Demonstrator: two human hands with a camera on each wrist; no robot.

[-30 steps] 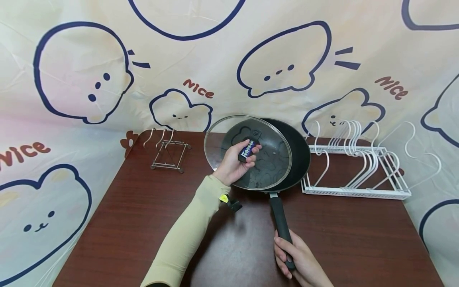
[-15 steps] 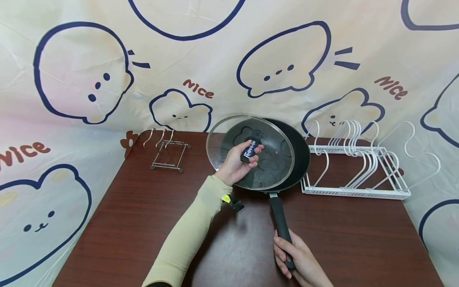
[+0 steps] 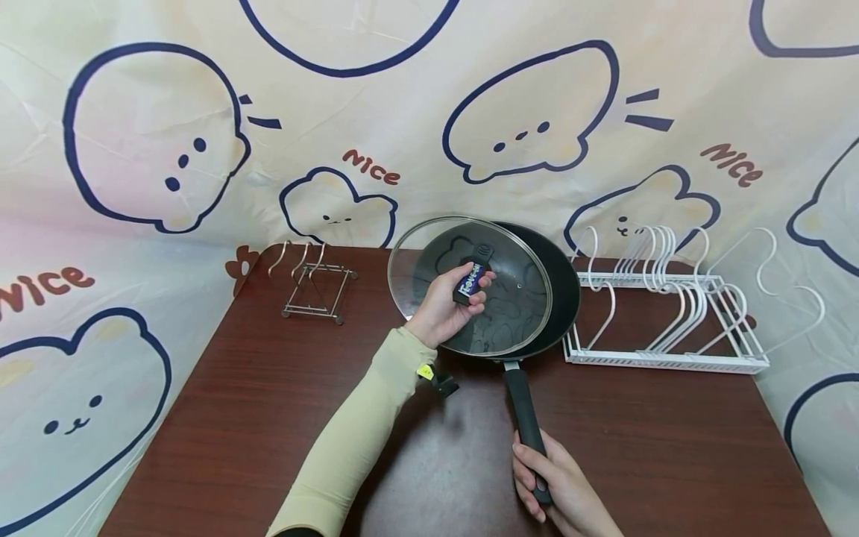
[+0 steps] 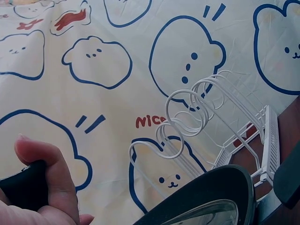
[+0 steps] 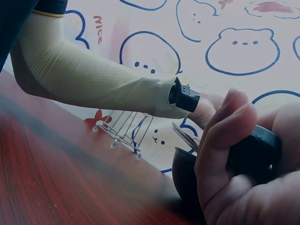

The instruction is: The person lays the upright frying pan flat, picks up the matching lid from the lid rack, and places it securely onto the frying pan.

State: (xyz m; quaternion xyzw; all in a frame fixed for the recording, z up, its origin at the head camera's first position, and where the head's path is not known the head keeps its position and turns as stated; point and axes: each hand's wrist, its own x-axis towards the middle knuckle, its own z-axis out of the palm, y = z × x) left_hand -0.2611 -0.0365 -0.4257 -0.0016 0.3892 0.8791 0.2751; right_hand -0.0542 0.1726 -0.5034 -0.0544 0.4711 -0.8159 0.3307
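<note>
In the head view a dark frying pan (image 3: 562,298) stands at the back middle of the table. My right hand (image 3: 560,481) grips its long black handle (image 3: 522,406) near the end. Over the pan lies a round glass lid (image 3: 517,321) with a metal rim, set off to the left so a crescent of the pan's inside shows on the right. My left hand (image 3: 446,302) holds the lid's black knob (image 3: 472,282), which bears a blue label. The left wrist view shows the curled fingers (image 4: 58,176) around that knob, with the pan rim (image 4: 234,176) lower right.
A white wire rack (image 3: 671,360) with tall curved loops stands right of the pan, close to its edge. At the back left is a small metal wire rack (image 3: 315,307). A cartoon-printed cloth (image 3: 416,112) hangs behind the brown table (image 3: 268,418).
The left hand and the lid have shifted slightly to the right across the pan. The right hand and the pan handle stay in place.
</note>
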